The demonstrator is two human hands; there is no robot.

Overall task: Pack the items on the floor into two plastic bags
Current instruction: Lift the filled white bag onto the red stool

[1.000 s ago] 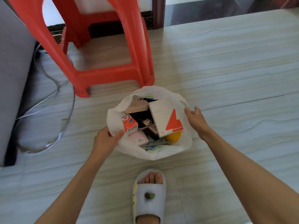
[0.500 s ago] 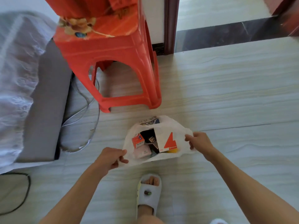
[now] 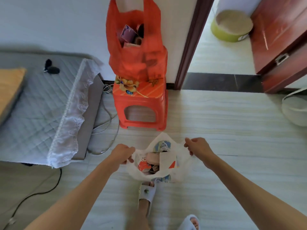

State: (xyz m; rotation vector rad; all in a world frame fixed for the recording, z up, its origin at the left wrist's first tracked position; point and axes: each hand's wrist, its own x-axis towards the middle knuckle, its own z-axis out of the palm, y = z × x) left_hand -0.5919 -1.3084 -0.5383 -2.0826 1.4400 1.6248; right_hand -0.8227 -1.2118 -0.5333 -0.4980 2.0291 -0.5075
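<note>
White bag [image 3: 166,174] pinched by left hand [image 3: 120,155] and right hand [image 3: 198,146] grips, contents blurred, partly hidden.

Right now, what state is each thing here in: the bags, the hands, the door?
white bag: mouth open, filled with boxes, held at both sides
red bag: on the stool, open at top, filled
stool: upright against the wall
left hand: gripping the white bag's edge
right hand: gripping the opposite edge
door: open
</note>
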